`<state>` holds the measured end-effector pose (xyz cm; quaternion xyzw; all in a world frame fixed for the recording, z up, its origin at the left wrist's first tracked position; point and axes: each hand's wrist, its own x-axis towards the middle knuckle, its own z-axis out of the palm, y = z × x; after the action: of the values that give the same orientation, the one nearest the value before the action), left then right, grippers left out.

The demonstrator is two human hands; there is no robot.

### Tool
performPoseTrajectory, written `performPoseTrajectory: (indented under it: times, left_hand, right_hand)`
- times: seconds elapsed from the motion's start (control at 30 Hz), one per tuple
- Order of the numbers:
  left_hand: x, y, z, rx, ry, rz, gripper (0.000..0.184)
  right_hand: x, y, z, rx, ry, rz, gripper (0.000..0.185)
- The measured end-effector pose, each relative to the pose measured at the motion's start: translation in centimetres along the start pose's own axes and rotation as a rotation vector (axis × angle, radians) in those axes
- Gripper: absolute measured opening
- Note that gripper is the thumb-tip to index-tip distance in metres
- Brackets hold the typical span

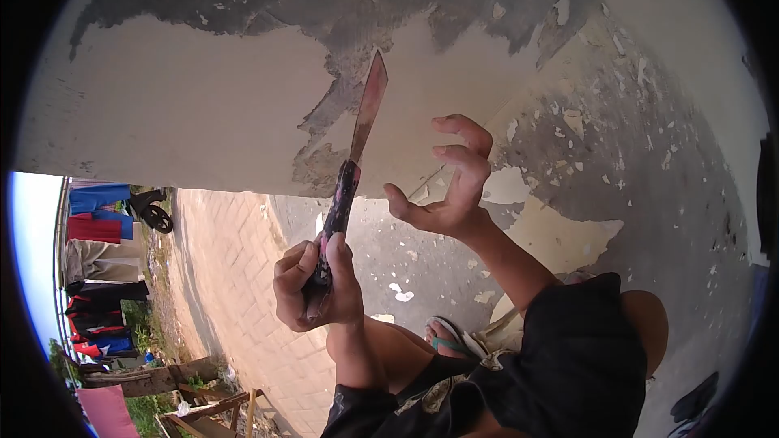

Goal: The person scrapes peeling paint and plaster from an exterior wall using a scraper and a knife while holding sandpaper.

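My left hand (320, 284) is closed around the dark, pink-flecked handle of a knife (369, 109). Its long blade has a slanted tip and points up the frame in front of a peeling wall (195, 105). Whether the tip touches the wall I cannot tell. My right hand (458, 182) is raised beside the knife, holding nothing, with its fingers apart and curved toward the blade. Ragged grey patches (324, 113) show where the pale coating of the wall is gone.
Larger pale flakes (568, 231) and many small chips lie on the grey floor (649, 268). A sandalled foot (446, 337) is below my arms. At left, outdoors, are brick paving (227, 276), hanging clothes (101, 308), a wheel (156, 217) and a wooden frame (215, 414).
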<state>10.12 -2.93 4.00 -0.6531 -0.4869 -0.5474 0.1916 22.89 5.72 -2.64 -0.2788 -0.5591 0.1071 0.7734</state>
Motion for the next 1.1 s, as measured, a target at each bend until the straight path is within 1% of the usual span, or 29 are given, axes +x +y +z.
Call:
performPoseTrajectory:
  times: [0.03,0.07,0.1,0.17,0.2,0.27,0.3,0.33,0.37,0.4,0.43,0.47,0.5,0.53,0.57,0.6,0.63,0.7,0.8,0.83,0.9,0.93,1.0,1.1]
  left_hand:
    - [-0.2,-0.2,0.0,-0.041,0.013,-0.005,0.021]
    - [-0.5,-0.3,0.4,-0.036,-0.024,0.076,0.022]
    - [-1.7,-0.5,0.5,-0.026,-0.068,0.032,0.034]
    - [-2.8,-0.6,1.5,0.063,-0.183,0.144,0.038]
    - [-3.8,-1.0,2.0,0.048,-0.179,0.162,0.038]
    - [-5.3,-1.8,2.8,-0.025,-0.187,0.168,0.037]
    - [-5.4,-1.6,2.7,-0.046,-0.210,0.170,0.033]
    - [-5.5,-1.5,2.4,-0.097,-0.285,0.128,0.031]
    - [-5.6,-1.6,1.9,-0.145,-0.363,0.083,0.029]
    - [-5.5,-2.1,1.5,-0.243,-0.446,0.087,0.019]
    - [-5.4,-2.7,1.0,-0.268,-0.412,0.097,0.019]
    - [-4.9,-3.0,0.2,-0.261,-0.340,-0.014,0.022]
    - [-4.2,-3.3,-0.6,-0.228,-0.266,-0.195,0.022]
    - [-3.6,-4.2,-1.0,-0.229,-0.135,-0.377,0.024]
    - [-2.5,-5.2,-1.5,-0.300,0.021,-0.479,0.026]
    - [-1.9,-6.6,-1.9,-0.306,0.164,-0.533,0.028]
    - [-0.9,-7.2,-2.7,-0.316,0.235,-0.587,0.028]
    - [-0.1,-8.3,-4.0,-0.342,0.265,-0.782,0.028]
    - [-0.3,-9.0,-3.8,-0.393,0.255,-0.877,0.029]
    - [-0.3,-9.0,-3.5,-0.380,0.257,-0.865,0.029]
    - [-0.4,-9.0,-2.9,-0.348,0.249,-0.841,0.031]
    - [-0.3,-8.9,-2.8,-0.377,0.245,-0.872,0.034]
    - [0.2,-9.0,-2.6,-0.437,0.249,-0.928,0.040]
    - [0.1,-8.6,-2.4,-0.472,0.175,-0.915,0.041]
  right_hand:
    - [-2.0,1.2,0.0,0.091,0.085,0.105,0.054]
    - [-3.7,1.8,-0.3,0.115,0.060,0.343,0.064]
    - [-3.0,0.7,-0.2,0.395,0.052,0.532,0.063]
    - [-1.9,-2.3,0.2,0.948,0.048,0.927,0.062]
    - [-1.6,-3.3,1.1,0.778,0.062,0.879,0.065]
    - [-1.4,-4.1,1.0,0.747,0.073,0.960,0.061]
    - [-1.2,-4.5,1.0,0.729,0.075,0.999,0.060]
    - [-1.2,-4.9,1.1,0.705,0.071,0.960,0.054]
    - [-1.5,-4.8,1.0,0.604,0.016,0.932,0.051]
    - [-1.6,-4.6,0.9,0.505,-0.012,0.920,0.048]
    - [-1.8,-4.4,1.2,0.405,-0.040,0.910,0.046]
    - [-2.5,-3.5,1.9,0.299,-0.102,0.860,0.043]
    - [-3.6,-2.2,2.3,0.190,-0.159,0.810,0.041]
    - [-4.3,-1.4,2.7,0.084,-0.212,0.749,0.039]
    - [-5.2,-0.7,3.2,0.020,-0.193,0.661,0.039]
    - [-5.9,-0.4,4.0,-0.040,-0.173,0.577,0.039]
    - [-5.9,-0.4,4.4,-0.101,-0.154,0.492,0.039]
    - [-5.0,-0.3,4.5,-0.118,-0.155,0.545,0.039]
    - [-4.5,-0.7,4.4,-0.156,-0.164,0.556,0.040]
    - [-4.4,-0.7,4.3,-0.172,-0.169,0.547,0.040]
    - [-4.8,-0.3,4.9,-0.179,-0.133,0.475,0.039]
    - [-5.0,-0.1,5.2,-0.182,-0.117,0.439,0.039]
    - [-4.5,0.7,5.8,-0.140,-0.110,0.457,0.039]
    - [-4.5,-0.5,5.4,-0.113,-0.126,0.560,0.040]
